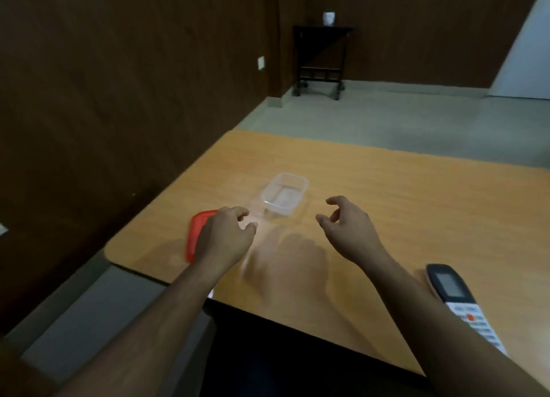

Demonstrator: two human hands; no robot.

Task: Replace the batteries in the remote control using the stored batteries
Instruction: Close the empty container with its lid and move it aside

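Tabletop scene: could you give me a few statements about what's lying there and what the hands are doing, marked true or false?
1. The clear plastic container has its lid on. False: it is open, and the red lid lies on the table to its left.
2. The remote control lies near the table's right edge. True.
3. The right hand grips the remote control. False: it hovers with loosely curled fingers, holding nothing.
4. The left hand partly covers the red lid. True.
5. Batteries are plainly visible in the container. False: none can be made out.
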